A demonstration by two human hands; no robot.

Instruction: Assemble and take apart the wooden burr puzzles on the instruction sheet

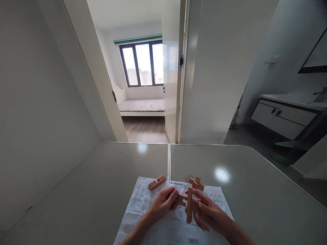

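Observation:
My left hand and my right hand meet over a printed instruction sheet on a grey table. Together they grip a cross of wooden puzzle bars: one bar stands upright, another runs sideways through it. My left fingers pinch the sideways bar's left end. My right fingers curl round the crossing from the right. One loose notched wooden bar lies on the sheet's far left edge. A small cluster of joined wooden pieces rests at the sheet's far right.
The table has a centre seam and rounded far corners. Beyond it an open door leads to a bedroom with a bed and a window. A bathroom vanity stands at the right.

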